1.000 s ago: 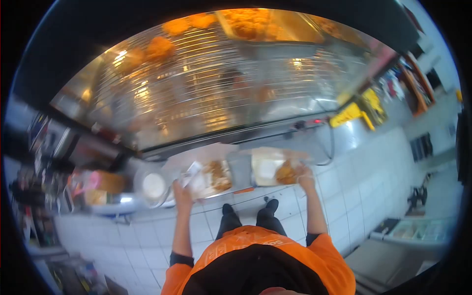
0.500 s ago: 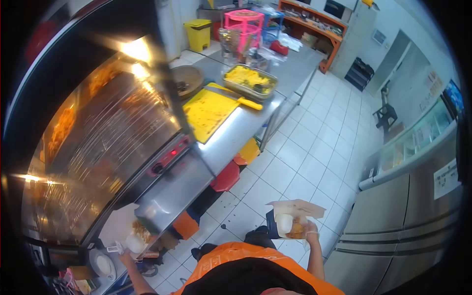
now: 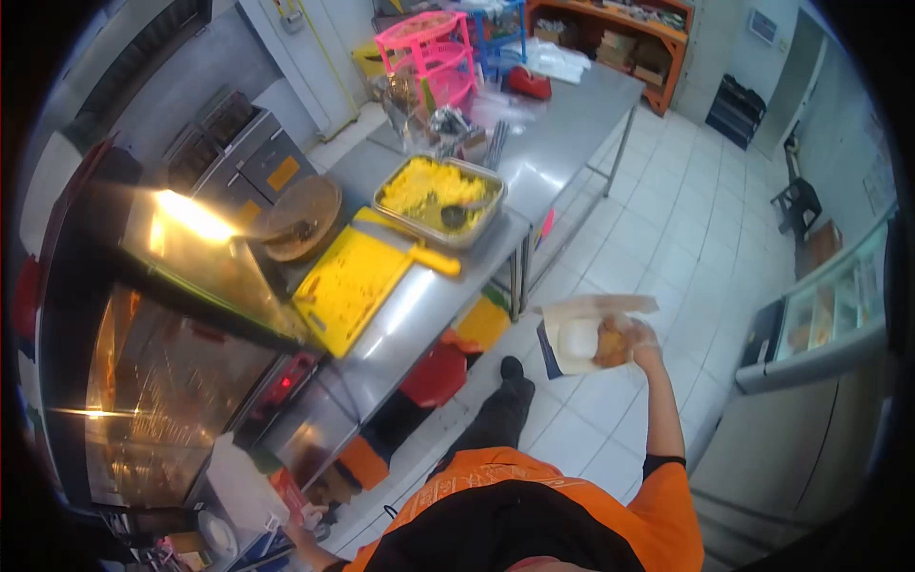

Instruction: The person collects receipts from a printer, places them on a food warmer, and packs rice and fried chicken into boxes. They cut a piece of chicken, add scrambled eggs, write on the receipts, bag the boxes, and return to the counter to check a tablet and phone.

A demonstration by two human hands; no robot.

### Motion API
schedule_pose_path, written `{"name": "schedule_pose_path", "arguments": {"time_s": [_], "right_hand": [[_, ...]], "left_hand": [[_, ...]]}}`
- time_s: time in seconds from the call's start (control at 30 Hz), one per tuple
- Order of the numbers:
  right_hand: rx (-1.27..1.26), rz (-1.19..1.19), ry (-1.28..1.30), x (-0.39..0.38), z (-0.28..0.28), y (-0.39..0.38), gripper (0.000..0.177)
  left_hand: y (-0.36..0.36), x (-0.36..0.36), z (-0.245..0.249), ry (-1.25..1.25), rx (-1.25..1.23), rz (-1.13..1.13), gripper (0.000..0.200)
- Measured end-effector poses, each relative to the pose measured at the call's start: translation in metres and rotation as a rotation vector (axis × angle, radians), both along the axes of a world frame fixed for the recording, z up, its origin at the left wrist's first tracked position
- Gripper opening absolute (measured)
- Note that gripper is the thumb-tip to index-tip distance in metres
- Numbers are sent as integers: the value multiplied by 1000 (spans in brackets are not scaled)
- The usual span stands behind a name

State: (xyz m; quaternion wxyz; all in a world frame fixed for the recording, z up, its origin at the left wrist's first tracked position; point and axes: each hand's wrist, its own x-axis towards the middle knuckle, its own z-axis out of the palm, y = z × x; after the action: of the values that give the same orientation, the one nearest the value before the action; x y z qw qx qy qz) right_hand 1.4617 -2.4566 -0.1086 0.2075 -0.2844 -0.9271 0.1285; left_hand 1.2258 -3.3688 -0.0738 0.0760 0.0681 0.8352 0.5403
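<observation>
In front of me my right hand [image 3: 644, 345], which seems to wear a clear plastic glove, grips an open paper takeaway box [image 3: 610, 305]. Inside lie a white mound of rice [image 3: 577, 339] and a golden-brown fried piece [image 3: 612, 345] beside my fingers. Low on the left, my left hand [image 3: 307, 524] is closed at the edge of a second open takeaway box [image 3: 238, 481], beside the warming cabinet. Its pale lid stands up and red printing shows near my fingers. The food in that second box cannot be made out.
A lit glass warming cabinet [image 3: 152, 381] stands left. On the steel table [image 3: 562, 143] are a yellow cutting board [image 3: 348, 286], a yellow-handled knife [image 3: 434, 259], a metal tray [image 3: 477, 234] of yellow food and a round wooden board [image 3: 315, 214]. Steel fridge doors [image 3: 762, 448] stand right.
My view has swung left and I have stepped forward along the table. My right hand has carried its box forward, arm more outstretched. My left hand stays at the second box, whose food no longer shows.
</observation>
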Motion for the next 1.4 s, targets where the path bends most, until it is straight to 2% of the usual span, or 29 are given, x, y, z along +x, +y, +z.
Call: {"name": "schedule_pose_path", "arguments": {"time_s": [0.03, 0.1, 0.17, 0.2, 0.23, 0.33, 0.37, 0.4, 0.47, 0.5, 0.53, 0.6, 0.67, 0.73, 0.77, 0.83, 0.87, 0.93, 1.0, 1.03, 1.07, 1.13, 1.17, 1.2, 1.23, 1.27, 1.3, 1.33, 1.4], "right_hand": [[20, 6, 18, -36, 18, 34, 31], [-464, -157, -17, -106, 75, 76, 31], [-362, -107, -53, -158, 102, 128, 31], [-292, -47, -122, -171, 101, 149, 31], [-384, -89, -12, -193, 85, 184, 32], [-270, -64, -32, -244, 114, 258, 32], [-271, -51, -45, -257, 111, 290, 32], [-288, -33, -7, -272, 96, 334, 27], [-302, 15, 31, -299, 101, 389, 23], [-335, 12, -21, -310, 127, 410, 26], [-362, 14, -71, -327, 152, 430, 30], [-293, 40, -171, -358, 164, 483, 30], [-442, 159, -84, -394, 109, 577, 32], [-47, 100, -218, -434, 103, 617, 25], [-35, 140, -233, -453, 101, 637, 25], [217, 289, -702, -479, 91, 659, 34], [212, 321, -709, -485, 87, 662, 34], [198, 150, -251, -492, 96, 650, 24], [-230, 15, 740, -523, 43, 672, 28], [-84, -21, 683, -517, 103, 610, 33], [63, -65, 630, -510, 181, 534, 38], [-143, 146, 685, -517, 148, 493, 36], [-215, 593, 958, -522, 129, 448, 30], [248, 798, 679, -516, 164, 399, 27], [-479, 1015, 753, -516, 181, 335, 27], [-396, 1184, 355, -513, 232, 284, 30], [-532, 1403, 214, -524, 231, 235, 32], [-464, 1555, 150, -526, 227, 196, 35], [-259, 1455, -129, -524, 216, 127, 37]], "left_hand": [[26, 0, -3, -112, 15, 212, 50], [93, -18, 29, -183, 56, 438, 50], [155, -44, 71, -156, 53, 478, 50], [187, -60, 96, -135, 36, 470, 49], [219, -82, 115, -106, 19, 440, 49], [348, -161, 166, -15, -42, 290, 49], [451, -167, 228, -32, -66, 315, 40], [465, -202, 200, 105, -292, 130, 31], [636, -219, 255, 56, -112, 87, 30], [671, -247, 209, 46, 34, -6, 31], [731, -265, 199, 115, 5, -137, 32], [845, -272, 190, -68, 44, -34, 32], [932, -294, 125, -101, 76, -53, 33], [998, -304, 78, -96, 124, 14, 34], [1020, -306, 71, -109, 83, 10, 34], [1047, -302, 70, -137, 23, 26, 35], [1056, -298, 74, -133, -62, 5, 35], [1068, -291, 86, -148, -153, 25, 36], [1066, -277, 92, 51, 263, 98, 38], [1054, -269, 91, 228, 221, 68, 39], [1039, -256, 96, 219, 200, 134, 39], [1006, -223, 123, 117, 368, 202, 38], [985, -209, 138, 190, 19, 374, 35], [947, -198, 120, 566, -461, 393, 23], [927, -182, 139, 199, -181, 696, 18], [912, -175, 160, 205, 213, 959, 16], [883, -165, 151, 196, 233, 1102, 18], [855, -160, 134, 192, 255, 1240, 22], [822, -155, 103, 137, 292, 1263, 27]]}}
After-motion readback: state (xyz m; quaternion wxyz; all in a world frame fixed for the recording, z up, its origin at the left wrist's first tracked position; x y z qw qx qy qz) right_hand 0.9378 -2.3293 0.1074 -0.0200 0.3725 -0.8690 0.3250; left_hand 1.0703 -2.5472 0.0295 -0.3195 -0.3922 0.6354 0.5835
